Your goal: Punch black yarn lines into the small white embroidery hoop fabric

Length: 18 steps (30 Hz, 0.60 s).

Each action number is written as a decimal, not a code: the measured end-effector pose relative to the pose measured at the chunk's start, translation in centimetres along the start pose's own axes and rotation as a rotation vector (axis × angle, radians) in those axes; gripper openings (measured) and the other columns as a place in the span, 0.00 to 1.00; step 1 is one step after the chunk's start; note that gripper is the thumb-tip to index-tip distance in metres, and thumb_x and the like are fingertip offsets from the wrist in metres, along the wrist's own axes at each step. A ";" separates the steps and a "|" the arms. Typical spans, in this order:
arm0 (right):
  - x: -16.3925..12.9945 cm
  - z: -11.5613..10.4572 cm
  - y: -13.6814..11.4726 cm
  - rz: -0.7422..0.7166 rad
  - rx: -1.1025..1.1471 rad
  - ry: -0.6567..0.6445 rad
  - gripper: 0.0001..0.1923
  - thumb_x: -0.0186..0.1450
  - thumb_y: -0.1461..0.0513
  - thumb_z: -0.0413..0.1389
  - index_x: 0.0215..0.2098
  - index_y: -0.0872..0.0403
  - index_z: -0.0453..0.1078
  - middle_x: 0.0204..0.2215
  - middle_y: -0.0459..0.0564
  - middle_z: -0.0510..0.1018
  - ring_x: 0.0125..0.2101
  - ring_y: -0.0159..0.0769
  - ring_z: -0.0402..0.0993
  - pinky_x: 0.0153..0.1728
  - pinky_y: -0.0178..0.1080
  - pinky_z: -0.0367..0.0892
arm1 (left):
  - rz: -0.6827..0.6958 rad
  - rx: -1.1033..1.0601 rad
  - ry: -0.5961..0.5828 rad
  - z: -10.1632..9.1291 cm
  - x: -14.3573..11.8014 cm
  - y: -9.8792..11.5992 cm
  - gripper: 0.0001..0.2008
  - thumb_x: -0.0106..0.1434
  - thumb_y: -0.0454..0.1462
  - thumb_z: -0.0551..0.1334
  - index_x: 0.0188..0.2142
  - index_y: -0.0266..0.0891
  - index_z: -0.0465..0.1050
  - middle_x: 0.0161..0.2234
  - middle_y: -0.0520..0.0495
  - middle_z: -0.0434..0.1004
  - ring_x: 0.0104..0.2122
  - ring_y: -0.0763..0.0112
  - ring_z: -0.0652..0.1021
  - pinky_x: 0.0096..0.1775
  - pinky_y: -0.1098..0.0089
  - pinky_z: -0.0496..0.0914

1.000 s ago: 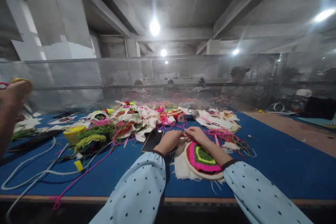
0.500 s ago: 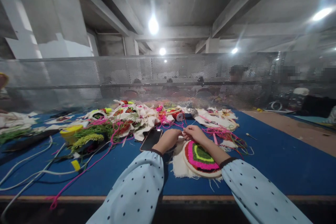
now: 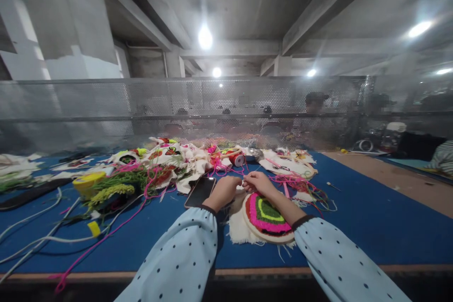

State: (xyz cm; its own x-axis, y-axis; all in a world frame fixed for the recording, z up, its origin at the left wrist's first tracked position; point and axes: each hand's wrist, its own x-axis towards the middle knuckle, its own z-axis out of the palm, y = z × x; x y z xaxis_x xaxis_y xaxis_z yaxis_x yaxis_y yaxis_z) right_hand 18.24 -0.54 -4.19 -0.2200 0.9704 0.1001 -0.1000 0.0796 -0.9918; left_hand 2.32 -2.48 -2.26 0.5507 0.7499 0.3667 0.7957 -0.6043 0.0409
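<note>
My left hand and my right hand meet fingertip to fingertip just beyond the embroidery hoop. Both are closed in a pinch; what they hold is too small to make out. Below my right wrist lies the round embroidery hoop, worked in pink, green, yellow and red yarn. White cloth with frayed edges spreads out from under it. A dark phone rests beside my left hand, partly covered by it.
Heaped white cloths and pink yarn lie at the back. At left stand a yellow tub, green yarn and pale cords. Tangled yarn and scissors are at right. A perforated metal screen closes the far side.
The whole view has shifted a little, so the table things sit slightly further left. My hands remain together in the same pinch above the cloth.
</note>
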 end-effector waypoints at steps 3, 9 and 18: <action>-0.1 -0.1 0.0 -0.024 -0.002 -0.007 0.15 0.49 0.56 0.63 0.20 0.58 0.66 0.16 0.46 0.74 0.15 0.26 0.68 0.18 0.29 0.62 | -0.030 0.001 0.009 0.2 0.0 -0.1 0.11 0.59 0.31 0.52 0.36 0.38 0.73 0.32 0.43 0.77 0.34 0.64 0.76 0.36 0.71 0.65; -0.1 -0.2 -0.2 -0.061 0.012 0.075 0.14 0.50 0.56 0.62 0.21 0.59 0.67 0.18 0.48 0.75 0.17 0.28 0.70 0.19 0.29 0.64 | 0.017 -0.023 0.075 0.6 0.2 -0.2 0.13 0.64 0.34 0.48 0.36 0.37 0.71 0.34 0.43 0.76 0.34 0.67 0.75 0.35 0.72 0.66; 0.1 -1.1 -1.0 -0.146 0.089 0.247 0.16 0.49 0.53 0.63 0.20 0.57 0.67 0.17 0.48 0.75 0.17 0.29 0.70 0.19 0.30 0.65 | -0.053 0.017 0.128 0.0 0.2 -1.6 0.13 0.65 0.35 0.49 0.38 0.38 0.71 0.36 0.44 0.76 0.36 0.67 0.75 0.37 0.72 0.66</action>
State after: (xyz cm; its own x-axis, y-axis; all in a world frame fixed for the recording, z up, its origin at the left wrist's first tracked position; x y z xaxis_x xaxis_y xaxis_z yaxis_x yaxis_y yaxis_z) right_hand 19.42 -0.27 -3.33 0.0444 0.9771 0.2081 -0.2006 0.2127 -0.9563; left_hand 1.16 -1.30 -2.26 0.4716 0.7395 0.4804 0.8276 -0.5592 0.0484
